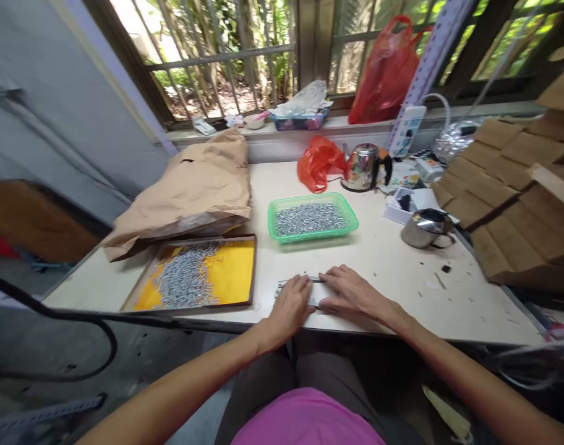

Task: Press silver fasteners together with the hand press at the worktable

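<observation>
A flat, narrow metallic plate or jig (316, 293) lies on the table close to its front edge, largely covered by my hands. My left hand (291, 303) is over its left part, fingers together and bent down onto it. From the right, my right hand (349, 292) grips the plate's other end, the thumb on the near side and the fingers on the far side. Beyond my hands sits a green plastic basket (313, 238) filled with small silvery metal pins or screws. To the left, a shallow tray (235, 272) with a yellow bottom bears a heap of similar metal pieces (184, 278).
A large brown paper sack (193, 179) lies behind the tray. At the back are a red plastic bag (320, 164) and a shiny kettle (363, 167). A steel pot (425, 228) stands on the right, beside stacked cardboard boxes (514, 185). Small scraps dot the right tabletop.
</observation>
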Tool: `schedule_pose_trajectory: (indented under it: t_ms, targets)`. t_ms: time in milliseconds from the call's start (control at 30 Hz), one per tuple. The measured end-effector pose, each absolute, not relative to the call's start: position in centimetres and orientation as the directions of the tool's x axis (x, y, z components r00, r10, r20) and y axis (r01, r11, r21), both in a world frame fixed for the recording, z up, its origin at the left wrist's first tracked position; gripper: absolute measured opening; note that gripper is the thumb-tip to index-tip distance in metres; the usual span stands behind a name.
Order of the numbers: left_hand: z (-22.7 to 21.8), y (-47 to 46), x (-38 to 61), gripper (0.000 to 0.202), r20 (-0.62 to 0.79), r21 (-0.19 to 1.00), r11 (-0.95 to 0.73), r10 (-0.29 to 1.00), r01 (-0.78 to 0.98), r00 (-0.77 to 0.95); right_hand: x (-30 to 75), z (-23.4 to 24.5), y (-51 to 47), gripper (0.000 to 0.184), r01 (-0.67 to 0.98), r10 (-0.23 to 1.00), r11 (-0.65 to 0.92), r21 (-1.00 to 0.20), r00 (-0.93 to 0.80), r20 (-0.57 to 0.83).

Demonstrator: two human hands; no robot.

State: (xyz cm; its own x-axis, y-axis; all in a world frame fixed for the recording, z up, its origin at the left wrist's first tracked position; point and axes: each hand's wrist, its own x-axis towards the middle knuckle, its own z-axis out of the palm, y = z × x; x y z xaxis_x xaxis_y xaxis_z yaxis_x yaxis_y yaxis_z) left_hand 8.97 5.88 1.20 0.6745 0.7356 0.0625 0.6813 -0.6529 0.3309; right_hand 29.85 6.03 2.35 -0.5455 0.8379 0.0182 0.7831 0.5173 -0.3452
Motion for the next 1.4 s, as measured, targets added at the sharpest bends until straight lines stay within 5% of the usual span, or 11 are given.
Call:
schedule_pose_trajectory:
  t_ms: [133,400,500,633,733,867,1000,1100,1200,1400]
  targets:
    - [0.0,2.5,9.6,0.044,0.137,0.380,-0.681,0.711,0.626,0.690,30.0,1.8,7.0,0.027,0.802,0.870,0.472,-0.365,-0.491,0.048]
    - [0.6,0.9,10.3,0.050,0.126,0.483,-0.685,0.670,0.545,0.731,27.5,2.9,10.2,0.020,0.938,0.941,0.338,-0.075,-0.340,-0.008]
    - [0.0,0.8,10.2,0.056,0.159,0.488,-0.705,0.651,0.514,0.742,25.2,3.9,9.4,0.022,0.888,0.893,0.448,-0.106,-0.450,-0.001]
    - [-1.2,0.1,9.9,0.057,0.143,0.528,-0.685,0.655,0.503,0.742,21.2,4.6,7.2,0.018,0.632,0.634,0.750,-0.195,-0.771,-0.061]
    - [-2.0,-0.5,9.8,0.067,0.143,0.545,-0.690,0.636,0.476,0.759,19.0,3.8,6.3,0.017,0.543,0.533,0.821,-0.174,-0.840,-0.104]
    - [-3.4,-0.1,9.8,0.073,0.152,0.505,-0.720,0.617,0.476,0.772,17.9,1.3,6.6,0.016,0.516,0.512,0.844,-0.146,-0.857,-0.063]
    - [-3.7,0.8,10.0,0.065,0.128,0.457,-0.725,0.627,0.515,0.769,18.2,-0.3,7.1,0.022,0.564,0.585,0.777,-0.279,-0.811,-0.010]
    - [-2.7,0.9,10.1,0.072,0.134,0.508,-0.718,0.611,0.476,0.780,18.7,0.6,7.0,0.025,0.603,0.620,0.723,-0.337,-0.782,-0.070]
    - [-2.1,1.1,9.9,0.077,0.158,0.559,-0.714,0.591,0.422,0.791,19.0,1.7,7.4,0.022,0.565,0.553,0.784,-0.260,-0.824,-0.123]
    - [-2.6,1.6,9.4,0.069,0.295,0.479,-0.811,0.508,0.335,0.809,19.3,2.0,8.6,0.022,0.540,0.522,0.779,-0.318,-0.840,-0.148]
